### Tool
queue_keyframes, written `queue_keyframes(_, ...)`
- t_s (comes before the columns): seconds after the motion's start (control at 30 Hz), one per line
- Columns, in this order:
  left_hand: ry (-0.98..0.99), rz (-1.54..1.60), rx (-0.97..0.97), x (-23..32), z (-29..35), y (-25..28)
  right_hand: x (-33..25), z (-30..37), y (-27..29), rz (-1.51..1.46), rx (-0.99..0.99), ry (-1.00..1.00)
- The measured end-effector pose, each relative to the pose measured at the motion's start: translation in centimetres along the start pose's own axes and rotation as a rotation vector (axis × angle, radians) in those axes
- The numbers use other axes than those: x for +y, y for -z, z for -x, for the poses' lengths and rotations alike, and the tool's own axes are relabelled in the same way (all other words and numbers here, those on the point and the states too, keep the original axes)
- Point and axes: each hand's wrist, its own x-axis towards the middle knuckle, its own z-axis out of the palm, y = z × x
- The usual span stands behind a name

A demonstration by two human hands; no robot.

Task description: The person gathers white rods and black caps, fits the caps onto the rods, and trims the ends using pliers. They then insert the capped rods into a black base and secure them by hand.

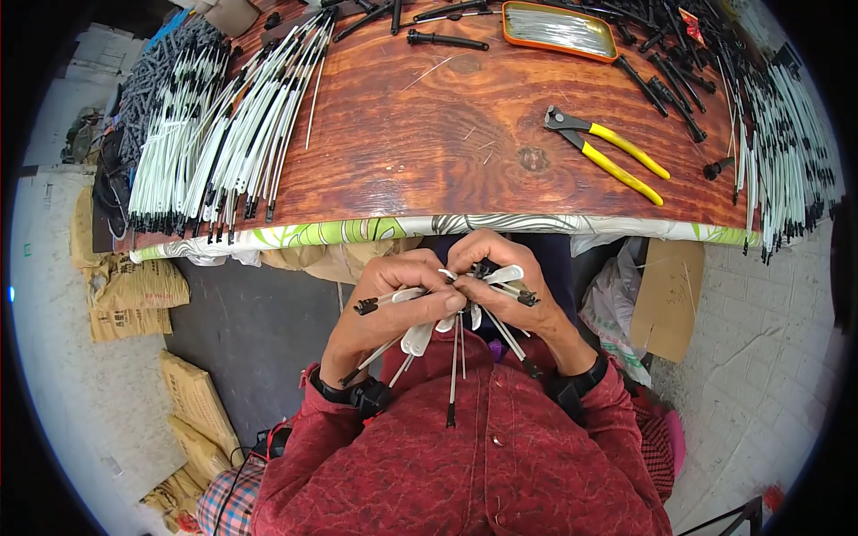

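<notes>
Just beyond the table's near edge, in front of my chest, both hands hold a spoked cluster of thin rods (417,339) with white flat pieces and black tips. The rods fan out toward me and to both sides from a dark centre, mostly covered by my fingers. My left hand (389,308) is closed on the cluster, its thumb reaching across to the middle. Around the far side of that centre curl the fingers of my right hand (509,277), also closed. What the fingertips pinch exactly is hidden.
On the wooden table (402,134) lie yellow-handled end-cutting pliers (617,161), an orange-rimmed tray of thin wires (559,31) and several black tubes (447,40). White rods with black ends are piled at left (241,125) and right (786,152). Brown sacks (138,286) lie on the left.
</notes>
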Motion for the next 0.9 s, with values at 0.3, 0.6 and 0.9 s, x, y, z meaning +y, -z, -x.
queue_keyframes(0.3,0.004,0.007,0.028,0.3,0.0,-0.2,0.0,-0.1,0.2,0.008,-0.005,0.023)
queue_keyframes(0.6,-0.011,0.043,0.070,-0.5,0.2,-0.3,-0.4,-0.2,0.2,0.080,0.003,0.063)
queue_keyframes(0.9,-0.017,0.103,0.093,-0.9,0.4,-0.2,-0.4,-0.3,0.1,0.132,0.006,0.093)
